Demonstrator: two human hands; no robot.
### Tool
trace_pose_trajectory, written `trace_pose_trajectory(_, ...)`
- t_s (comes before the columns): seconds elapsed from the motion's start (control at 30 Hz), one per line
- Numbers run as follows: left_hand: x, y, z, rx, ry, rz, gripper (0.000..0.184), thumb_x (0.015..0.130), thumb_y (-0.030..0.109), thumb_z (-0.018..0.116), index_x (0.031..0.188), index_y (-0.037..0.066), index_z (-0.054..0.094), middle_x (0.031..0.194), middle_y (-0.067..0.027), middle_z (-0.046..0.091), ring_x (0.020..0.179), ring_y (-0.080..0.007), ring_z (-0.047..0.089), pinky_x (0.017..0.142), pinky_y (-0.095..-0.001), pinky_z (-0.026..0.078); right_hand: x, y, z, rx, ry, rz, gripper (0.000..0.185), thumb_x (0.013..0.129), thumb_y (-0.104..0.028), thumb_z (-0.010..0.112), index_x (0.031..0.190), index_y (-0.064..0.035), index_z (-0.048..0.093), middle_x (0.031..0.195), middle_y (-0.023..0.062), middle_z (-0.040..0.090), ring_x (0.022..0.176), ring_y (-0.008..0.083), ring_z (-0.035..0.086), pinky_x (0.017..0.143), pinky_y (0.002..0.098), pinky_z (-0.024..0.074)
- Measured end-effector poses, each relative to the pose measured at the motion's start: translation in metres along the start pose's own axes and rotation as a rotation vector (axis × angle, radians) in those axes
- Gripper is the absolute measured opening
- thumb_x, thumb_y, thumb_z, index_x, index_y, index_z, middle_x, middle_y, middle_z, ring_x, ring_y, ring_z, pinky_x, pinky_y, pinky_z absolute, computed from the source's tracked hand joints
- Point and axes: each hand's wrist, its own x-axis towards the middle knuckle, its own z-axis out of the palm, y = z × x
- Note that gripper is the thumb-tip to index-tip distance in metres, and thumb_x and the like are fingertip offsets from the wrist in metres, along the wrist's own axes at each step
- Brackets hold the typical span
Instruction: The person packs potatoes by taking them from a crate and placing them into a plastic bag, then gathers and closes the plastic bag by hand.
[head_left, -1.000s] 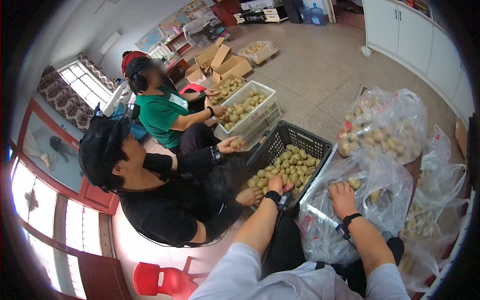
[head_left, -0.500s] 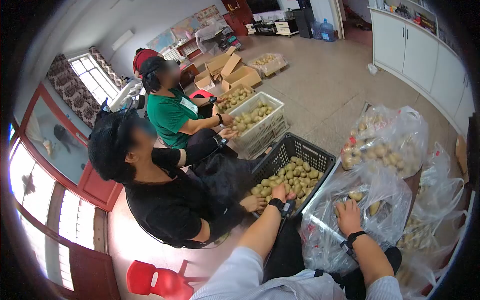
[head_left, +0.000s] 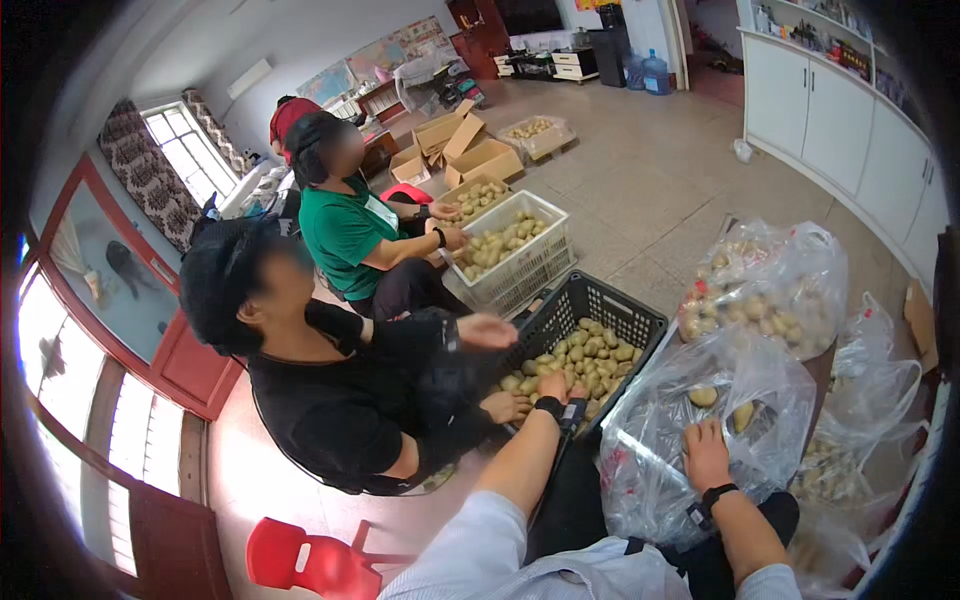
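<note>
Our right hand [head_left: 707, 458] has slipped back from two potatoes [head_left: 703, 397] at the clear plastic bag [head_left: 650, 480] beside the black crate [head_left: 625, 308], leaving them untouched; our left hand [head_left: 557, 386] stays among the crate's potatoes [head_left: 592, 352]. We can't tell either grip.

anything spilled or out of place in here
Nothing looks spilled around the black crate. Only a small white thing seems stray, alone on the floor near the cabinets; too small to identify.
</note>
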Motion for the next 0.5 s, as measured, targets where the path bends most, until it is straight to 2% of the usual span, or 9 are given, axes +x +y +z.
trace_pose_trajectory(0.07, 0.002, 0.005, -0.007, 0.077, -0.034, -0.015, 0.032, 0.074, 0.028, 0.071, 0.091, 0.001, 0.065, 0.084, -0.0234, 0.065, 0.081, -0.0372, 0.065, 0.069, -0.0469, 0.052, -0.005, 0.000, 0.002, -0.070, 0.018, -0.032, 0.041, 0.072, -0.009, 0.063, 0.112, -0.0038, 0.056, 0.118, 0.0217, 0.050, 0.122, 0.0456, 0.040, 0.103, 0.0498, 0.0357)
trace_pose_trajectory(0.13, 0.001, 0.012, -0.018, 0.154, -0.073, -0.030, 0.031, 0.074, 0.026, 0.071, 0.091, 0.001, 0.066, 0.083, -0.0233, 0.066, 0.081, -0.0368, 0.065, 0.068, -0.0469, 0.052, -0.012, 0.003, 0.009, -0.127, 0.039, -0.047, 0.038, 0.074, -0.009, 0.060, 0.112, -0.0051, 0.056, 0.118, 0.0215, 0.051, 0.121, 0.0445, 0.042, 0.101, 0.0495, 0.0369)
trace_pose_trajectory(0.2, 0.000, 0.022, -0.036, 0.254, -0.286, -0.079, 0.028, 0.071, 0.012, 0.072, 0.096, 0.001, 0.064, 0.092, -0.0233, 0.067, 0.089, -0.0397, 0.064, 0.075, -0.0466, 0.051, -0.017, 0.003, 0.010, -0.183, 0.058, -0.062, 0.035, 0.076, -0.009, 0.056, 0.111, -0.0063, 0.057, 0.119, 0.0213, 0.051, 0.119, 0.0433, 0.044, 0.099, 0.0491, 0.0382)
trace_pose_trajectory(0.3, -0.001, 0.020, -0.033, 0.246, -0.198, -0.114, 0.029, 0.067, 0.017, 0.076, 0.089, 0.001, 0.066, 0.085, -0.0213, 0.067, 0.085, -0.0384, 0.065, 0.072, -0.0463, 0.050, -0.020, 0.001, 0.010, -0.146, 0.037, -0.042, 0.031, 0.080, -0.010, 0.052, 0.110, -0.0096, 0.058, 0.120, 0.0212, 0.050, 0.114, 0.0408, 0.048, 0.094, 0.0483, 0.0412)
trace_pose_trajectory(0.37, -0.007, 0.030, -0.047, 0.242, -0.238, -0.136, 0.031, 0.067, 0.022, 0.078, 0.087, 0.001, 0.066, 0.082, -0.0207, 0.067, 0.083, -0.0378, 0.065, 0.071, -0.0462, 0.050, -0.023, 0.005, 0.019, -0.173, -0.008, 0.008, 0.035, 0.073, -0.010, 0.060, 0.108, -0.0096, 0.060, 0.120, 0.0199, 0.051, 0.108, 0.0381, 0.051, 0.090, 0.0478, 0.0432)
trace_pose_trajectory(0.43, -0.010, 0.035, -0.057, 0.237, -0.278, -0.155, 0.034, 0.067, 0.027, 0.079, 0.085, 0.001, 0.067, 0.080, -0.0202, 0.067, 0.080, -0.0372, 0.066, 0.070, -0.0462, 0.050, -0.024, 0.006, 0.022, -0.147, -0.013, 0.021, 0.033, 0.074, -0.009, 0.059, 0.106, -0.0101, 0.060, 0.118, 0.0197, 0.051, 0.107, 0.0382, 0.051, 0.088, 0.0475, 0.0443)
trace_pose_trajectory(0.47, -0.012, 0.035, -0.058, 0.265, -0.255, -0.106, 0.024, 0.070, 0.020, 0.075, 0.082, 0.001, 0.066, 0.078, -0.0192, 0.067, 0.073, -0.0355, 0.066, 0.059, -0.0446, 0.050, -0.025, 0.005, 0.021, -0.120, -0.020, 0.034, 0.030, 0.074, -0.008, 0.059, 0.104, -0.0106, 0.060, 0.116, 0.0196, 0.051, 0.105, 0.0383, 0.052, 0.085, 0.0472, 0.0454)
trace_pose_trajectory(0.5, -0.012, 0.034, -0.059, 0.277, -0.243, -0.081, 0.020, 0.072, 0.017, 0.073, 0.081, 0.001, 0.066, 0.077, -0.0188, 0.066, 0.069, -0.0347, 0.066, 0.054, -0.0437, 0.049, -0.026, 0.005, 0.020, -0.123, -0.019, 0.034, 0.030, 0.074, -0.008, 0.059, 0.104, -0.0106, 0.060, 0.116, 0.0196, 0.051, 0.105, 0.0383, 0.052, 0.085, 0.0472, 0.0454)
